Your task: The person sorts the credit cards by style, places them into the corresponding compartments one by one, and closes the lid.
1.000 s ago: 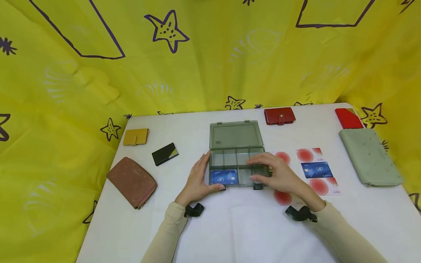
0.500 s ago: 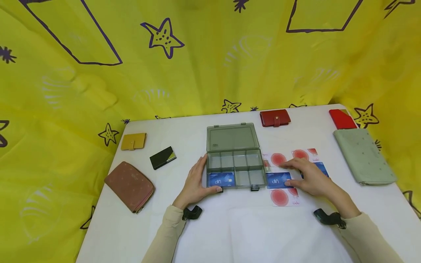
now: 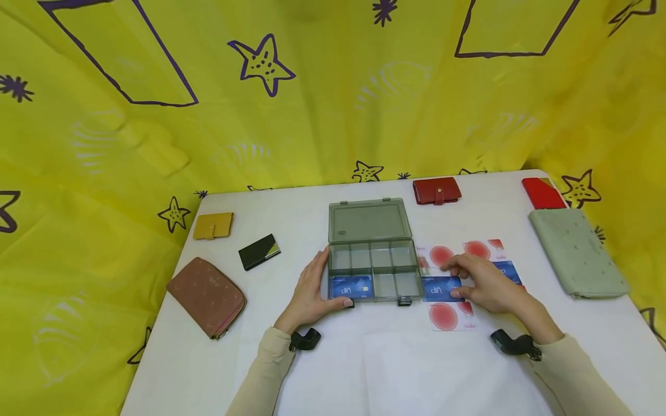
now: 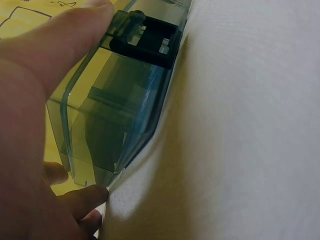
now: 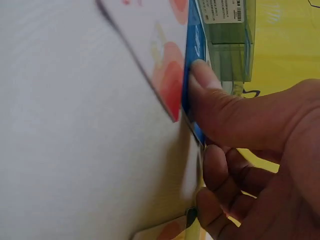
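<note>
A clear grey-green compartment box [image 3: 372, 271] stands with its lid [image 3: 370, 222] laid back. One blue VIP card [image 3: 351, 286] shows in its front left compartment. My left hand [image 3: 307, 293] holds the box at its front left corner, fingers along the side and thumb near a front latch [image 4: 147, 40]. Right of the box, my right hand [image 3: 484, 283] pinches the right end of another blue VIP card [image 3: 439, 287], its thumb [image 5: 205, 77] on the card's face. White cards with red circles lie behind it and in front of it [image 3: 451, 316].
Further right lie another blue card [image 3: 507, 270] and a red-circle card [image 3: 484, 249]. A green wallet [image 3: 580, 254], a red holder [image 3: 543, 193] and a dark red wallet [image 3: 437, 190] lie beyond. To the left are yellow [image 3: 213, 225], black [image 3: 259, 252] and brown [image 3: 207, 297] ones.
My right hand has moved from over the box's right compartments out to the blue card beside it, staying there over the last half second. The left hand keeps its place on the box.
</note>
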Tool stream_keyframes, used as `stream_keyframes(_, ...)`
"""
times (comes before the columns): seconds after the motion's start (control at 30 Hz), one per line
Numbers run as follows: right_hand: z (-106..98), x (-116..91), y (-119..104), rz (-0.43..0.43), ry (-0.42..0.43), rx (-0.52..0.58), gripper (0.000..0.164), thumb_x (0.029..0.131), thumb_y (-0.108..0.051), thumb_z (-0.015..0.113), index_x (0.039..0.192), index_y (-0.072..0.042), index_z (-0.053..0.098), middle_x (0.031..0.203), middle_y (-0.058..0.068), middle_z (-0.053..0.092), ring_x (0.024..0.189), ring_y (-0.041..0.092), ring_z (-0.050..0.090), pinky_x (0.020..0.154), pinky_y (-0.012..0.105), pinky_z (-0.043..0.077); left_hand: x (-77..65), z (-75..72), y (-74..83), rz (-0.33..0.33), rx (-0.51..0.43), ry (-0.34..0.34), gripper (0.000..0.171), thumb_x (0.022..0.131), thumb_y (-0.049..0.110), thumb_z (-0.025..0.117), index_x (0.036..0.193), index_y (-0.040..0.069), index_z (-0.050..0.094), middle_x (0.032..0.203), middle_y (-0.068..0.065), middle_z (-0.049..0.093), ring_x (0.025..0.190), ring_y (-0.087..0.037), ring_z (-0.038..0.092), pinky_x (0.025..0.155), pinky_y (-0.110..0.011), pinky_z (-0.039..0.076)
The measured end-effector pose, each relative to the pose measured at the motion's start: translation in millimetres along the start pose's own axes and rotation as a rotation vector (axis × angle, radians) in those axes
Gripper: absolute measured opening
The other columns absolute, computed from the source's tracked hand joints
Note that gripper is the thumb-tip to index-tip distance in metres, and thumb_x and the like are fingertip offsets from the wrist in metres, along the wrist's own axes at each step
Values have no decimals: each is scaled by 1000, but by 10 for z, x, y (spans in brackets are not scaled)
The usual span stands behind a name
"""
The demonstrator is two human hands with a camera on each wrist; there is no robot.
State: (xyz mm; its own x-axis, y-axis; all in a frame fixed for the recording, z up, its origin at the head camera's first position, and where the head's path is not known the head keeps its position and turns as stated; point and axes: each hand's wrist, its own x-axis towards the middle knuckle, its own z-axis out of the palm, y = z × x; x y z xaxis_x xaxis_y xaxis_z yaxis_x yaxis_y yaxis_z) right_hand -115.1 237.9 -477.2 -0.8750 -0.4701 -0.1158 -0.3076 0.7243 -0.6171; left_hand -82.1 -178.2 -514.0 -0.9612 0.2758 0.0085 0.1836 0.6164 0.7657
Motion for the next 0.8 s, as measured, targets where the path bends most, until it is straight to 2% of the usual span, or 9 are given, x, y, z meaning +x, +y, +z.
stream_keyframes(0.17,-27,7,-34,27,-7,39,43,82,-7,90,119,-8,68,105,-1,66,100,19,57,82,21,54,-1,-1,6,-1,-4,-6,123,81,49,90,173,21,12,178,-12,21,164,-39,17,126,-70,21)
stream_keyframes(0.37,-119,-43,-68,-15,-2,78,27,88,-2,83,106,-15,68,95,-4,62,93,17,57,76,21,52,-9,6,13,-10,5,-1,124,81,47,91,173,22,12,178,-10,20,164,-37,16,127,-70,21)
stream_keyframes(0.5,-213,-82,-83,-81,61,80,25,91,1,79,105,-16,66,99,-5,65,93,10,60,80,19,55,-11,19,8,-26,8,-8,124,81,47,90,173,24,10,178,-8,19,165,-34,14,128,-68,19)
stream_keyframes(0.57,-256,-85,-97,-109,101,95,25,93,3,76,108,-13,64,102,-1,67,92,5,61,79,20,58,-14,20,9,-33,8,-10,125,81,47,90,173,24,10,179,-7,19,165,-34,14,128,-68,18)
stream_keyframes(0.67,-279,-57,-120,-155,165,135,26,96,9,70,112,-8,61,100,4,66,85,6,62,69,21,57,-22,12,7,-35,7,-8,125,81,47,90,173,24,10,178,-7,19,165,-35,14,128,-68,19)
stream_keyframes(0.8,-244,17,-178,-188,218,235,24,99,14,61,117,0,54,100,12,64,79,8,66,66,18,59,-20,0,9,-23,14,-6,125,80,49,90,173,23,11,178,-9,19,165,-36,15,127,-69,20)
